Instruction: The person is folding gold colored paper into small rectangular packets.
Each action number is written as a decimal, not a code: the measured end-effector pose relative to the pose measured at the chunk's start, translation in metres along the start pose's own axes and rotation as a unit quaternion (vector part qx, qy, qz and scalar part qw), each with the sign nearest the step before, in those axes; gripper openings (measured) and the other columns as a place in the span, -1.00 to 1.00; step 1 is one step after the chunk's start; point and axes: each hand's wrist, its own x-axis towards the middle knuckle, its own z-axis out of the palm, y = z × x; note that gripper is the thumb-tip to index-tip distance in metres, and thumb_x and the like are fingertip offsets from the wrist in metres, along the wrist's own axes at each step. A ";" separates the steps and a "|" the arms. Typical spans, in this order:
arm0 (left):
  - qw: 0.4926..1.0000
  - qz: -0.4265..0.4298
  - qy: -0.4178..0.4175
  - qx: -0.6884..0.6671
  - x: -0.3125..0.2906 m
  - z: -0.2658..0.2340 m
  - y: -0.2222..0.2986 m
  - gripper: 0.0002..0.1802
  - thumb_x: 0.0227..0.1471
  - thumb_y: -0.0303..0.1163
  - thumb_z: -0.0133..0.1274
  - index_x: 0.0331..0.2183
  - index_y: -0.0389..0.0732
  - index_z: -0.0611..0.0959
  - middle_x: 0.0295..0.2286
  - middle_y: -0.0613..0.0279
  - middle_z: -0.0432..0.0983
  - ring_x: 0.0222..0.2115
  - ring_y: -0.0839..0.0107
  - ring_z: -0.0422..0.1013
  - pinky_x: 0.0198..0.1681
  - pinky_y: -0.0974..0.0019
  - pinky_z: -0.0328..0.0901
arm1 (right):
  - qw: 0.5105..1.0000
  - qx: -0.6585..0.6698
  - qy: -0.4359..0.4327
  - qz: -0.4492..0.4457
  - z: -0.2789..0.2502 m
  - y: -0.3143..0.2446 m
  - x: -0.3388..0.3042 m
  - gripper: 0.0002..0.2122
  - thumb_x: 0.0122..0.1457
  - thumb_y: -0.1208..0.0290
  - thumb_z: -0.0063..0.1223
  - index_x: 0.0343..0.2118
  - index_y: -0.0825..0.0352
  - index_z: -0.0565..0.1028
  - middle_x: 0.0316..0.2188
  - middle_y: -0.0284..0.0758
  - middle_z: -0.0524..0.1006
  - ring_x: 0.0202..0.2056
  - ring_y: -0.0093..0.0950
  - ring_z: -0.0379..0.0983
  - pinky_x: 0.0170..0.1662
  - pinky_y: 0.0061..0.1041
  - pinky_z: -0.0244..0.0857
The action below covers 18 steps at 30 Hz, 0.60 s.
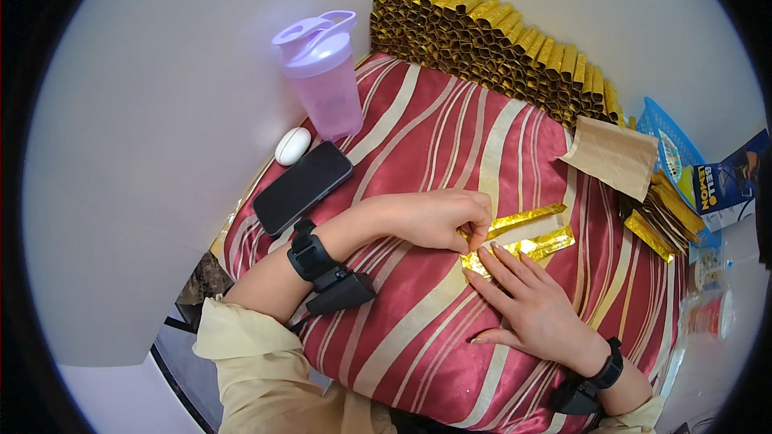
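On the striped red cloth lies a piece of gold foil paper [553,241], its edges showing gold and a paler strip between them. My left hand [446,219] is closed, with thumb and fingers pinched at the left end of this paper; the exact grip is partly hidden by the fingers. My right hand [535,305] lies flat with fingers stretched out, and its fingertips press on the near gold edge. Both wrists wear black straps with small black devices.
A tall stack of gold rolled tubes [490,48] lines the back wall. At left stand a purple shaker bottle [323,80], a white oval object [293,146] and a black phone [303,187]. To the right are brown paper [615,154], folded gold pieces [650,235] and a blue basket [671,141].
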 end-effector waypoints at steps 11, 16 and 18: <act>0.999 0.009 -0.006 0.052 0.001 0.003 0.006 -0.80 -0.18 -0.52 0.23 -0.45 -0.29 0.52 -0.28 0.12 0.36 -0.17 0.20 0.33 -0.08 0.26 0.25 | 1.000 0.011 -0.003 0.000 0.002 0.002 -0.004 -0.23 0.04 -0.16 0.06 0.21 0.31 0.25 0.21 0.00 0.20 0.25 -0.16 0.12 0.24 -0.22 0.05; 0.998 -0.018 -0.017 0.065 0.002 0.003 0.005 -0.80 -0.19 -0.50 0.25 -0.48 -0.26 0.53 -0.27 0.12 0.35 -0.13 0.18 0.31 -0.02 0.25 0.21 | 0.999 0.049 -0.008 -0.020 0.001 0.011 -0.010 -0.13 0.06 -0.17 0.03 0.19 0.57 0.15 0.23 0.09 0.13 0.27 -0.12 0.07 0.27 -0.26 0.01; 0.997 -0.016 -0.025 0.069 0.003 0.001 0.008 -0.80 -0.18 -0.49 0.26 -0.48 -0.26 0.53 -0.27 0.12 0.35 -0.13 0.18 0.31 -0.02 0.25 0.21 | 0.998 0.054 -0.001 -0.023 0.001 0.017 -0.012 -0.13 0.06 -0.18 0.03 0.19 0.56 0.15 0.23 0.09 0.14 0.28 -0.13 0.07 0.28 -0.26 0.00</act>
